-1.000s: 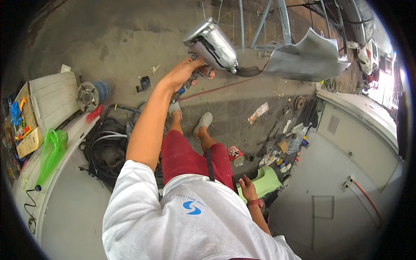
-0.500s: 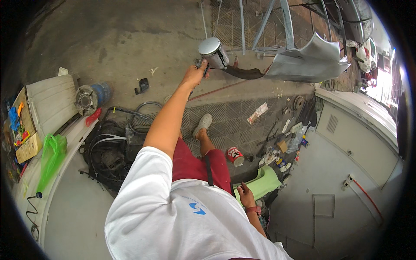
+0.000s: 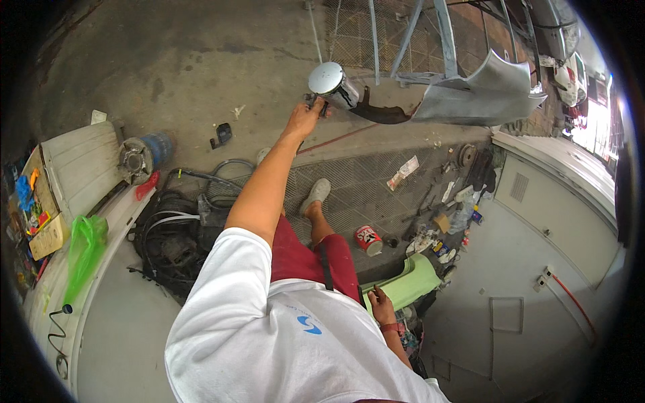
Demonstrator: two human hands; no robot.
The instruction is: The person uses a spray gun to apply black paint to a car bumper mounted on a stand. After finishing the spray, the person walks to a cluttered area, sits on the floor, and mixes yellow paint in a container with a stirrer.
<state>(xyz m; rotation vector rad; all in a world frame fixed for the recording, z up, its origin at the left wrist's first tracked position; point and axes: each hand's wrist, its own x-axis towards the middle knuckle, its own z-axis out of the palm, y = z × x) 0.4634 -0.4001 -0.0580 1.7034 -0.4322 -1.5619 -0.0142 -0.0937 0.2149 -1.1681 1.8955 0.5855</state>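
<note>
My left hand point(image 3: 304, 122) is stretched out ahead, its fingers wrapped round the handle of a spray gun. The spray gun point(image 3: 347, 93) has a metal cup with a shiny round lid on top, and the cup leans. Just right of it is the dark curved edge strip point(image 3: 381, 114) of a grey car body panel point(image 3: 470, 101), which rests on a metal frame point(image 3: 444, 37). Whether the gun touches the strip I cannot tell. Low at my right side hangs my right hand point(image 3: 383, 307), loosely open with nothing seen in it, beside a light green panel point(image 3: 406, 285).
A red can point(image 3: 368, 240) stands on the floor by my leg. Coiled black hoses point(image 3: 168, 232) lie at left, near a blue cylinder point(image 3: 156, 148) and a green plastic bag point(image 3: 86, 252). A thin hose point(image 3: 342, 138) crosses the floor. Clutter lines the white cabinet point(image 3: 557, 201) at right.
The whole view has shifted slightly. My left hand and the spray gun have come a little nearer, with the cup at a slightly different tilt. My right hand looks unchanged.
</note>
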